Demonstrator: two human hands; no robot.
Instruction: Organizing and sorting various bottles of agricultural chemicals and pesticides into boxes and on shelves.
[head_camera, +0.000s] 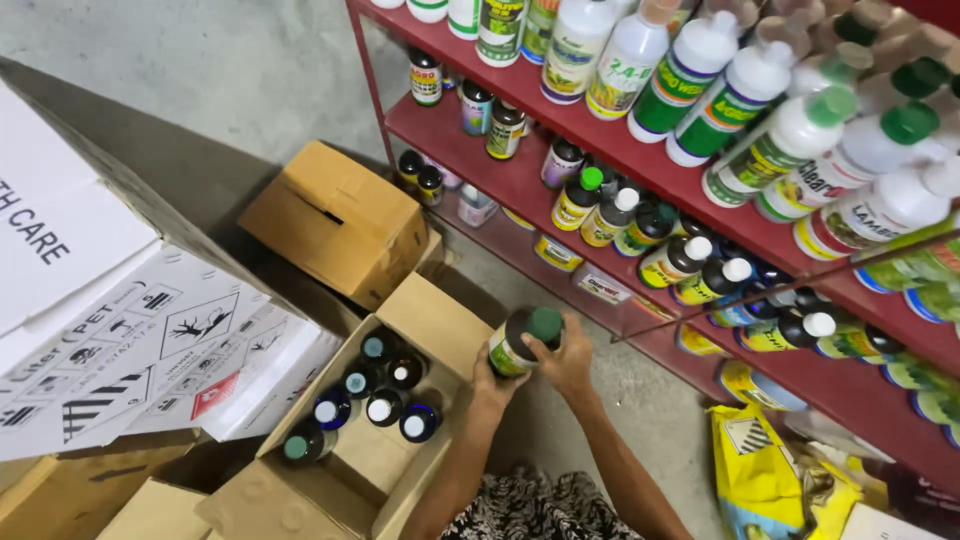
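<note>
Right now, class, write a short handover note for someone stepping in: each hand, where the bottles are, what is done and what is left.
Left hand and right hand both grip one dark green-capped bottle, lifted above the open cardboard box.
Seven capped bottles stand in the box, beside empty space.
The red shelf already carries many bottles.
Done: one bottle out of the box. Left: seven inside.
</note>
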